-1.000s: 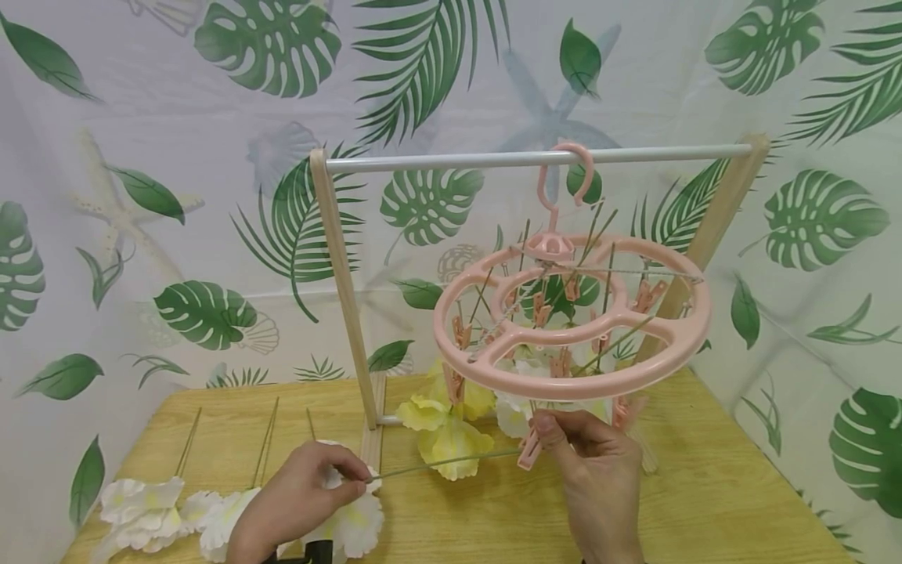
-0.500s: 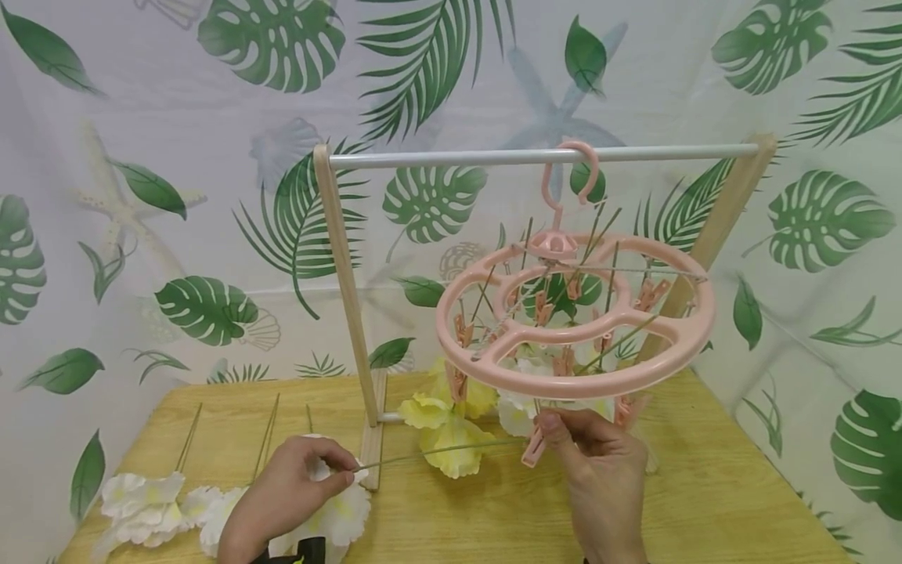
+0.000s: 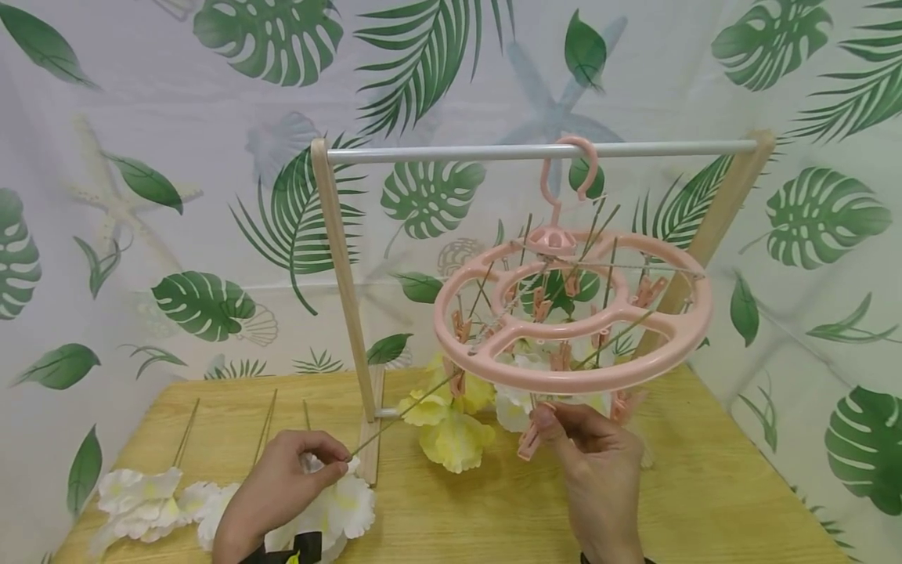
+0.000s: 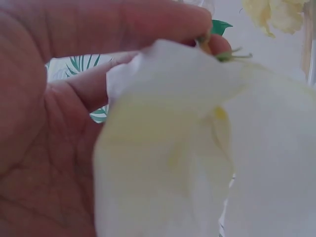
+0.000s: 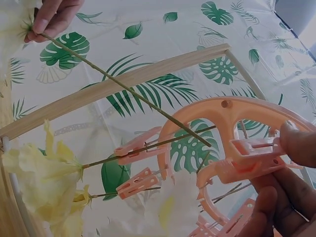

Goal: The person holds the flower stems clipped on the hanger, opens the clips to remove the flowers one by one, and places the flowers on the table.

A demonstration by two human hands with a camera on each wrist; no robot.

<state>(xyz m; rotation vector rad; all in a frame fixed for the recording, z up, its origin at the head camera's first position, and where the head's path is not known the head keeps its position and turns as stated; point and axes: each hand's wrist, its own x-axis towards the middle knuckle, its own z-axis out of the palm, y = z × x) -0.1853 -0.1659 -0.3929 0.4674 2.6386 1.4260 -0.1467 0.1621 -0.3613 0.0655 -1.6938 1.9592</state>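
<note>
My left hand [image 3: 282, 486] pinches an artificial white flower [image 3: 347, 507] just behind its bloom. Its long green stem [image 5: 123, 86] points up and to the right, toward the hanger. In the left wrist view the white petals [image 4: 163, 123] fill much of the picture, below the fingers. With thumb and fingers, my right hand [image 3: 599, 470] grips a pink clothespin [image 5: 252, 153] under the front rim of a round pink clip hanger [image 3: 564, 382]. In the right wrist view, the stem's free end lies left of that clothespin. Yellow artificial flowers [image 3: 458, 442] hang from other clips.
The hanger's hook [image 3: 588, 149] sits on the white rod [image 3: 437, 154] of a wooden stand [image 3: 345, 290]. More white flowers [image 3: 141, 505] lie at the left of the wooden table [image 3: 493, 533]. Leaf-patterned cloth stands behind.
The flower's stem has swung from near level, its end by the clothespin, to a steeper slant up beside the yellow flowers. My left hand has drawn slightly left; the right keeps its grip.
</note>
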